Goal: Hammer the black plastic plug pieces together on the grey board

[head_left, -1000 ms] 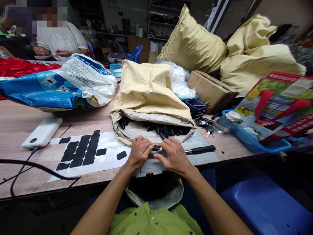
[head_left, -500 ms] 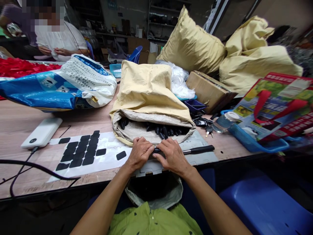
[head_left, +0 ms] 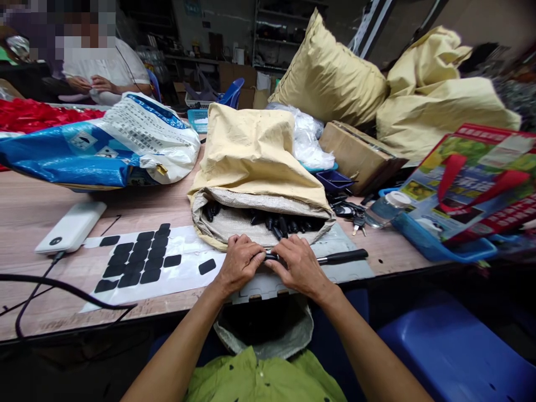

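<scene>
At the table's front edge my left hand (head_left: 243, 260) is closed around one end of a small black object (head_left: 271, 257). My right hand (head_left: 296, 263) pinches its other end, so most of it is hidden by fingers. A tool with a black handle (head_left: 344, 257) and a metal shaft lies just right of my right hand; its far end is out of sight behind that hand. Directly beyond both hands, a yellow woven sack (head_left: 255, 151) lies with its mouth towards me, showing several black elongated pieces (head_left: 283, 224) inside.
Black rounded-square stickers (head_left: 134, 259) on a white sheet and a white power bank (head_left: 71, 228) lie left. Keys (head_left: 358, 222), a glass jar (head_left: 387, 209) and a blue tray (head_left: 444, 248) are right. An open sack (head_left: 266, 343) hangs below the edge. Another person (head_left: 104, 72) sits across.
My right hand has shifted very slightly to the right, with the fingers of both hands still on the black object. Across the table, the other person's hands have moved a little.
</scene>
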Demonstrator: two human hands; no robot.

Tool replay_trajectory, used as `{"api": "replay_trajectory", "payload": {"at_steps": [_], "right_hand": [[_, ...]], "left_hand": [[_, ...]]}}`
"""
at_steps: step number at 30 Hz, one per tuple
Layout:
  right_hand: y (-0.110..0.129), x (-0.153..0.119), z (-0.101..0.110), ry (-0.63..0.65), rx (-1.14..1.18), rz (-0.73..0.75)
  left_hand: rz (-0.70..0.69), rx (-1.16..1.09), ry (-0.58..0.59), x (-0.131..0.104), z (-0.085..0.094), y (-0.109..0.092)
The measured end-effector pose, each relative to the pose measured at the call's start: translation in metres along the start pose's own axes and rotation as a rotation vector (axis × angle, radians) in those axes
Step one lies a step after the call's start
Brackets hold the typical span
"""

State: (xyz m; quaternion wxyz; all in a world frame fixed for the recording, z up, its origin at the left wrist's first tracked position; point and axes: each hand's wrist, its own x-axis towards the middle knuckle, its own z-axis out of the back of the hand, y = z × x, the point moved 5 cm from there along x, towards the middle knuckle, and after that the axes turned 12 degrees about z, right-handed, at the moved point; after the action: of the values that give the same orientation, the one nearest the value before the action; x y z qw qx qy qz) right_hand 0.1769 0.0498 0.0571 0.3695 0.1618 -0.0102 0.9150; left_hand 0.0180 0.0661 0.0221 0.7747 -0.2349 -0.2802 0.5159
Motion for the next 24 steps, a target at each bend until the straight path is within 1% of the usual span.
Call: {"api": "replay_trajectory", "payload": {"at_steps": [6, 11, 17, 21, 24], "right_hand": [[0.000, 0.001, -0.004, 0.014, -0.033, 0.022], [0.000, 0.002, -0.005, 0.032, -0.062, 0.052], [0.000, 0.005, -0.012, 0.061, -0.134, 0.082], [0.004, 0.008, -0.015, 0.069, -0.150, 0.113], [0.008, 0.013, -0.016, 0.046, -0.144, 0.130]], "left_hand": [[-0.003, 0.080, 0.002, -0.001, -0.002, -0.003], [-0.019, 0.107, -0.018, -0.001, -0.002, -0.005], [0.012, 0.159, -0.012, -0.001, -0.002, -0.008], [0.015, 0.225, -0.009, 0.000, -0.005, -0.005], [0.020, 0.199, -0.043, 0.001, -0.005, 0.000]]}}
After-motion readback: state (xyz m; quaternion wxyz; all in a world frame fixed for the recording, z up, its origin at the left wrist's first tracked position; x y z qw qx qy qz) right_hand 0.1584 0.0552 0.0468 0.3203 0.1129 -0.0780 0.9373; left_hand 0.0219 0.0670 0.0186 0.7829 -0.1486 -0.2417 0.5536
